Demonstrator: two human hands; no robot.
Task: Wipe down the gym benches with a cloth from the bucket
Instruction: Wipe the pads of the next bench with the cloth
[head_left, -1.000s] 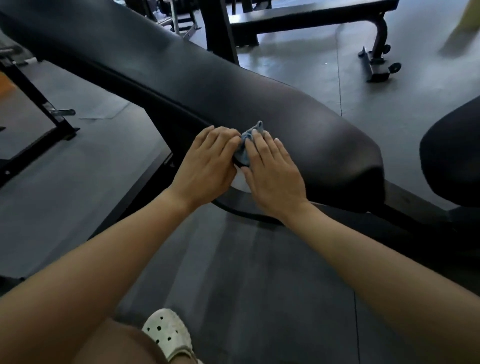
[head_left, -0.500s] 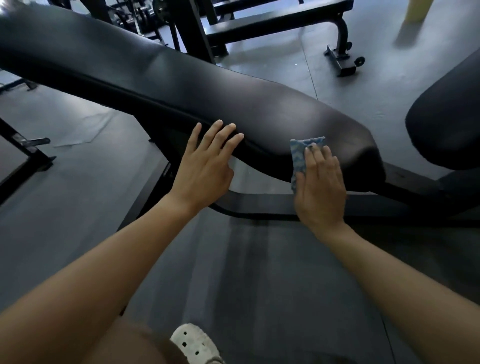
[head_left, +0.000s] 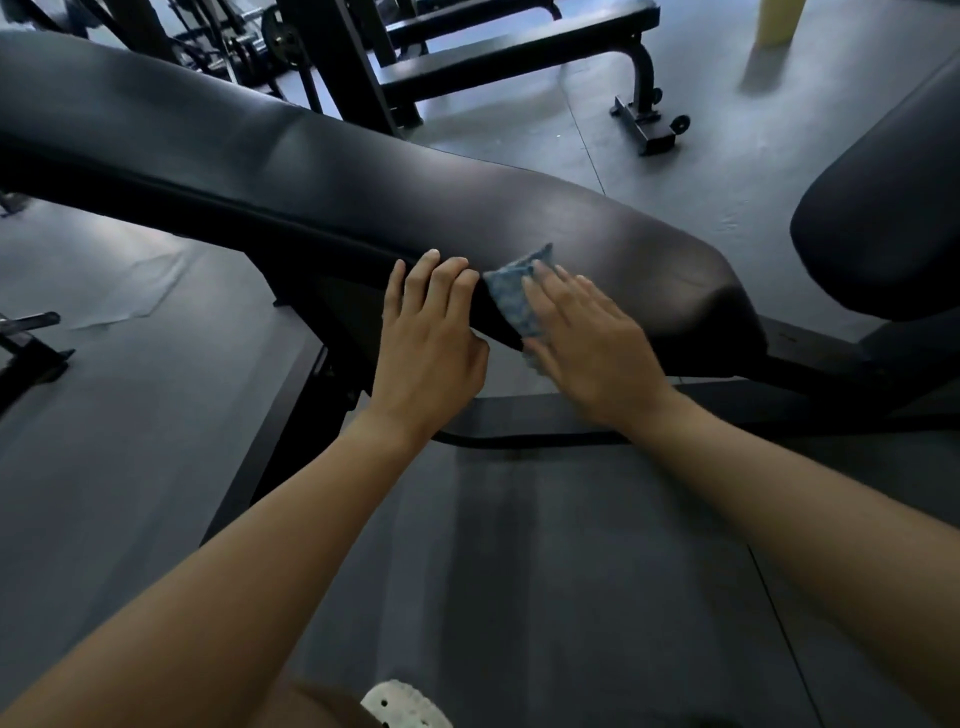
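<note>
R hand (head_left: 587, 343) flat, pressing cloth (head_left: 511, 296) on pad's (head_left: 363, 182) near edge; L hand (head_left: 431, 332) fingers straight, resting beside. Cloth looks limp, light: palm-press it.

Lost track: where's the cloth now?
Head view, centre: blue cloth on the near edge of the bench pad, pressed under the right hand, beside the left hand.

Your right hand (head_left: 587, 338) presses the blue cloth (head_left: 511, 299) flat on the bench pad (head_left: 311, 171); your left hand (head_left: 431, 343) rests just beside.
</note>
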